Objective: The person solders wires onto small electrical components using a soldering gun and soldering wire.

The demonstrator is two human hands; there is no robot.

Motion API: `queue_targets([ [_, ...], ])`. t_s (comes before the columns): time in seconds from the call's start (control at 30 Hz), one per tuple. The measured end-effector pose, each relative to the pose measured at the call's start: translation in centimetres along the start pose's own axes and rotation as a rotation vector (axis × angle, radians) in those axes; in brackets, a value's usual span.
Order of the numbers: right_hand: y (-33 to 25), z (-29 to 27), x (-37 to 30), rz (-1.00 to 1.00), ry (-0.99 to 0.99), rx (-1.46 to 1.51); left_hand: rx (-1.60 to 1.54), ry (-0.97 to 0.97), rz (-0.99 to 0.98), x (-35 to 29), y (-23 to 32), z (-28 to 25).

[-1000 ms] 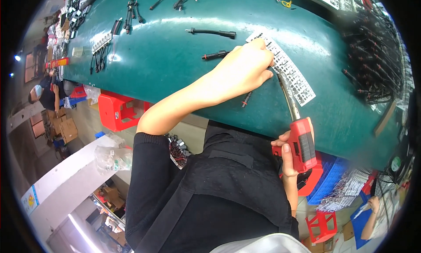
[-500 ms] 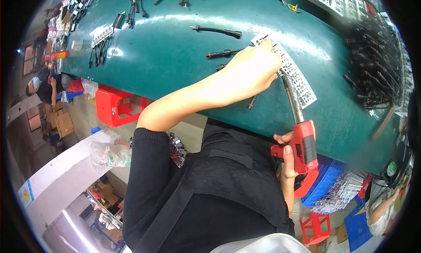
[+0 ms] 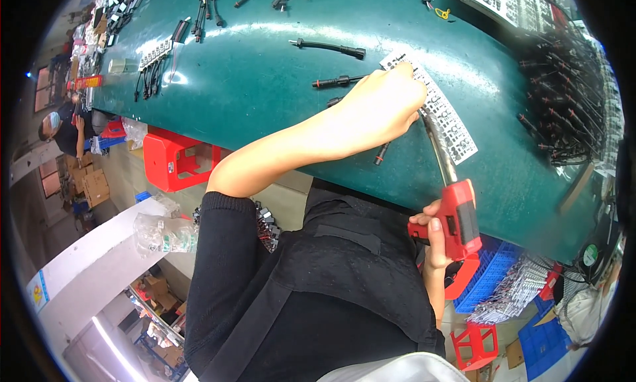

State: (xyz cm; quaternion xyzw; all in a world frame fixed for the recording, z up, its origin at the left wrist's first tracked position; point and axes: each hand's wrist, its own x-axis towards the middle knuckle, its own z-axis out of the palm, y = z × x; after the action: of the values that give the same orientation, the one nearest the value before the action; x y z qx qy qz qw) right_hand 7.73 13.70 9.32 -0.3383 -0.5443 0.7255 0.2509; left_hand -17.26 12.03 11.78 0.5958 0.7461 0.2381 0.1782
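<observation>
My right hand (image 3: 435, 239) is wrapped round the grip of a red and black soldering gun (image 3: 458, 213). The gun's long metal barrel slants up and left, its tip close under my left hand (image 3: 391, 98). With fingers curled, my left hand covers part of a white strip with rows of dark cut-outs (image 3: 450, 127), which lies flat on the green table. What its fingertips pinch is hidden beneath them. Black cable connectors with an orange ring, one (image 3: 338, 82) left of the hand and another (image 3: 381, 154) below it, partly show around the fingers.
A black cable piece (image 3: 328, 48) lies beyond my left hand. Many black cables (image 3: 563, 104) are heaped at the right, beside a white perforated panel (image 3: 507, 4). Red stools (image 3: 169, 160) and blue crates (image 3: 487, 276) stand below the table edge. Another person (image 3: 66, 130) sits far left.
The soldering gun and my right hand have shifted very slightly up. My left hand stays in place over the strip.
</observation>
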Motion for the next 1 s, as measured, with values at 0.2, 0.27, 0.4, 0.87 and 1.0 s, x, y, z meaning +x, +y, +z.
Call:
queue_targets([
  [0.2, -0.4, -0.5, 0.2, -0.091, 0.087, 0.198, 0.003, -0.018, -0.025, 0.1, 0.2, -0.1],
  [0.27, -1.1, -0.8, 0.4, -0.122, 0.094, 0.263, 0.000, -0.004, -0.007, 0.0, 0.1, 0.0],
  [0.4, -2.0, -1.7, 1.9, -0.301, 0.139, 0.343, 0.040, -0.034, -0.025, 0.2, 0.3, -0.2],
  [0.87, -0.9, -4.9, 4.5, -0.332, 0.048, 0.656, 0.132, -0.061, -0.070, -0.2, 1.3, 0.2],
  [1.0, -0.9, -5.2, 4.6, -0.296, 0.050, 0.631, 0.180, -0.062, -0.101, -0.5, 2.1, 0.2],
])
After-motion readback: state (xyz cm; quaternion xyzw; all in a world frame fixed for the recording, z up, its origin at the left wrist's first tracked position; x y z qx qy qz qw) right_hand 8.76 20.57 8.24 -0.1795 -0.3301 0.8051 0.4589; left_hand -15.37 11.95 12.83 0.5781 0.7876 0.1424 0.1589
